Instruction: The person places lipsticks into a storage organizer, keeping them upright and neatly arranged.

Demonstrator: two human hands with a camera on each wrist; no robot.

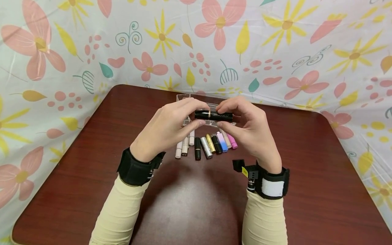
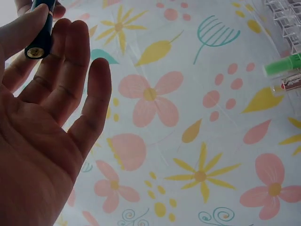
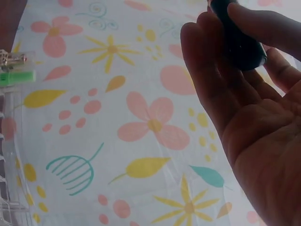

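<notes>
Both hands hold a black lipstick tube [image 1: 222, 116] level above the table, its gold band near the middle and pale lettering on one side. My left hand [image 1: 171, 124] pinches the left end between thumb and fingers, while my right hand [image 1: 249, 124] pinches the lettered end. The left wrist view shows a round label on the tube's end [image 2: 37, 51]. In the right wrist view the tube [image 3: 242, 42] looks dark between thumb and fingers. Below the hands, several lipsticks lie in a row, among them a silver one [image 1: 206, 147], a black one [image 1: 197, 149] and a blue-and-purple one [image 1: 222, 142].
Behind the hands stands a clear plastic organizer [image 1: 183, 97], partly hidden. A green tube [image 2: 282, 65] lies at it in the left wrist view. The dark reddish-brown table [image 1: 309, 170] meets a flower-patterned curtain [image 1: 183, 44] at the back and sides.
</notes>
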